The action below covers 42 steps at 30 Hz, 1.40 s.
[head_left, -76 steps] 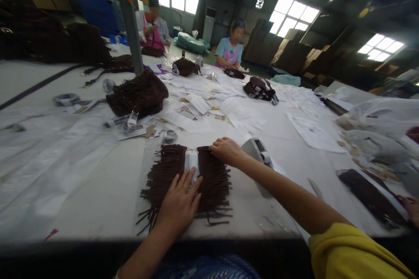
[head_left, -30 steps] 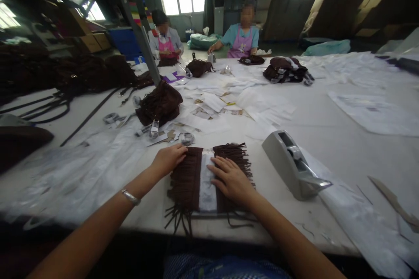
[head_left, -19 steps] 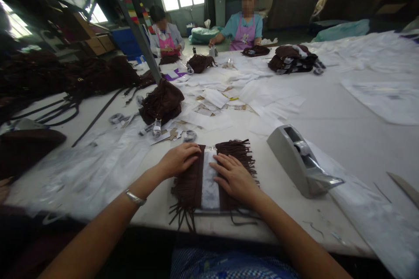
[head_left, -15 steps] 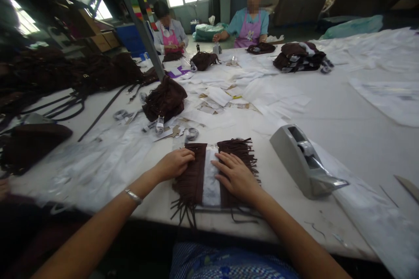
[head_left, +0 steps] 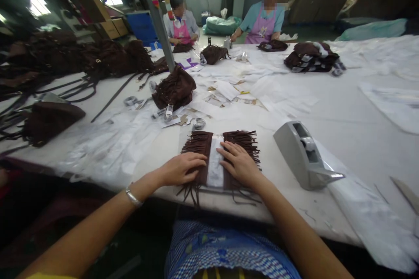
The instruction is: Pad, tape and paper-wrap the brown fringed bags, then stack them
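A dark brown fringed piece (head_left: 202, 139) lies flat near the table's front edge, with a whitish strip (head_left: 215, 162) down its middle. Its fringe spreads out to both sides and some strands hang at the lower left. My left hand (head_left: 183, 168) rests on the left half, fingers stretched out and slightly bent. On the right half lies my right hand (head_left: 240, 163), palm down with fingers spread, the tips reaching the strip. A grey tape dispenser (head_left: 304, 154) stands to the right of my right hand.
A brown bag (head_left: 175, 89) sits by a metal post (head_left: 160, 22). Clear plastic bags (head_left: 104, 144) cover the left; more plastic (head_left: 369, 209) lies right of the dispenser. Brown bags (head_left: 113, 59) are heaped far left. Two co-workers (head_left: 181, 28) are across the table (head_left: 347, 139).
My left hand has slid down the left half and its fingers have straightened out over it. My right hand stays on the right half. The whole view has shifted slightly.
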Tool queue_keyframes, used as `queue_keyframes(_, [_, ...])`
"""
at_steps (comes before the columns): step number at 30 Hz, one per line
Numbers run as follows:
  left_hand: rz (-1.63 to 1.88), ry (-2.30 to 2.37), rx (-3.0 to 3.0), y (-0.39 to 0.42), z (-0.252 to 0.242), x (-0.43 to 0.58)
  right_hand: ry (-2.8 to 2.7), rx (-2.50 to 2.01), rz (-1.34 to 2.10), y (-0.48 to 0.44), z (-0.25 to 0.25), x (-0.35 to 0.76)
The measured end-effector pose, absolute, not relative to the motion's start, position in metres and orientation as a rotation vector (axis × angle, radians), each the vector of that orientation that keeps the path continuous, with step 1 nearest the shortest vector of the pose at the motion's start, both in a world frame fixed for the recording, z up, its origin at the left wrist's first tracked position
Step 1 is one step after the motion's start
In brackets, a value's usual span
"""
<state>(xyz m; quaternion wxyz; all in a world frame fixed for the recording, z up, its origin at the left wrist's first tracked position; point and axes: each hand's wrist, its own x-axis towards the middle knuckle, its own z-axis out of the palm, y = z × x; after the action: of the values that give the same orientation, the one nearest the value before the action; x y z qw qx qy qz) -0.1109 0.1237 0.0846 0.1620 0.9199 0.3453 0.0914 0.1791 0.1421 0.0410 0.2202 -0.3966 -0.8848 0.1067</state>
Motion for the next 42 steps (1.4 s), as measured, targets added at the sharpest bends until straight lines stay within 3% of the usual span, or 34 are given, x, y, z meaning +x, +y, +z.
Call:
queue_keyframes(7, [0.513,1.423,2.560,0.090,0.077,-0.142,-2.368,-0.954,0.317,0.116,0.066,0.198])
queue_keyframes(13, [0.515,0.946,2.828,0.046,0.062,-0.089,-2.534,-0.781,0.285,0.066,0.068,0.209])
queue_keyframes(18, [0.583,1.294,2.855,0.041,0.036,-0.155,-2.395,-1.108,0.118,0.050,0.045,0.267])
queue_keyframes(23, [0.664,1.803,2.644,0.029,0.048,-0.171,-1.986,-1.519,-0.010,0.031,0.051,0.284])
queue_keyframes(30, [0.795,1.492,2.633,0.033,0.046,-0.078,-2.235,-1.340,0.217,0.024,0.055,0.189])
queue_keyframes(37, [0.717,1.632,2.596,0.040,0.023,-0.126,-2.345,-1.547,0.162,0.041,0.051,0.228])
queue_keyframes(42, [0.776,1.850,2.524,0.035,0.039,-0.146,-2.228,-1.843,0.006,0.045,0.070,0.260])
